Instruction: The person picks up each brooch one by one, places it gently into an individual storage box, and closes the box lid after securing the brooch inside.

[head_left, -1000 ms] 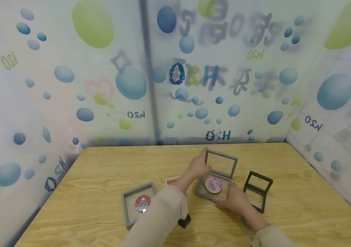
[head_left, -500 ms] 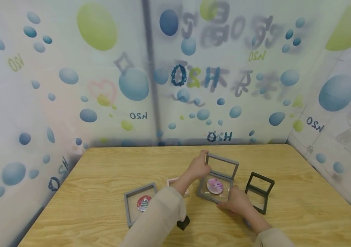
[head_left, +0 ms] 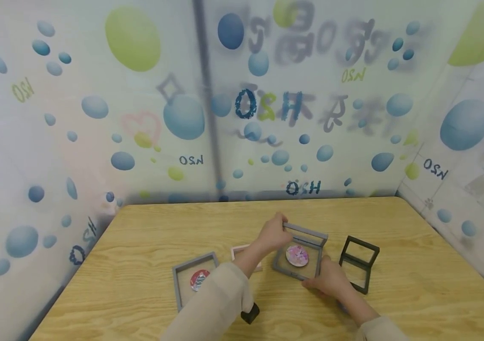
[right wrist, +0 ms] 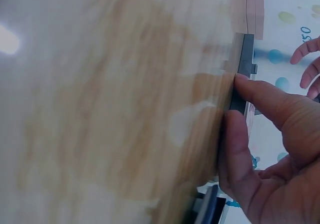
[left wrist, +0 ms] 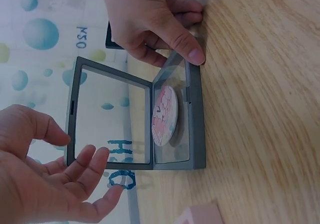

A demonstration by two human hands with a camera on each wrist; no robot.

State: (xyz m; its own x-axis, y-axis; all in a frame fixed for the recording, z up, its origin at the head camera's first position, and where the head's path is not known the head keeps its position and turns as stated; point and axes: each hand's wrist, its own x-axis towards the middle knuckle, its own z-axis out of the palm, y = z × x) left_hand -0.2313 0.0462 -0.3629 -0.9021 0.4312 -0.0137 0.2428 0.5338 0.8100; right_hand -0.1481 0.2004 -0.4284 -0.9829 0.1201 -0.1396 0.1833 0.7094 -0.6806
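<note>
Left hand: my left hand (head_left: 273, 233) sits at the far left corner of the grey case lid (left wrist: 111, 116); fingers loosely spread behind the clear pane, touching or nearly touching its rim, not wrapped round it.
Right hand: my right hand (head_left: 329, 280) pins the near right corner of the grey case base (head_left: 297, 270), thumb on the rim and fingers curled under the edge.
Grey case: it lies mid-worktop, right of centre, lid tilted low over the base but not yet shut.
Pink disc: the pink disc (head_left: 297, 255) rests on the film inside the base, roughly centred.
Risk, disc: if the lid comes down skewed, I judge the disc could slide off centre and be caught under the rim.
Risk, thumb: my right thumb (left wrist: 186, 45) lies on the rim where the lid lands; it could get pinched, or keep the case from seating.
Risk, base: too much push from the left could skid the base toward me if the right hand loosens.
Right neighbour: the black case (head_left: 359, 265) stands open just beside my right hand, little room there.
Left neighbours: a pink block (head_left: 242, 253) lies near my left forearm; a second grey case (head_left: 195, 280) with a red disc lies further left.
Near side: a small black object (head_left: 250, 313) sits under my left sleeve.
Open room: the worktop (head_left: 161, 227) is bare on the far side, with its edges well apart from the case.
</note>
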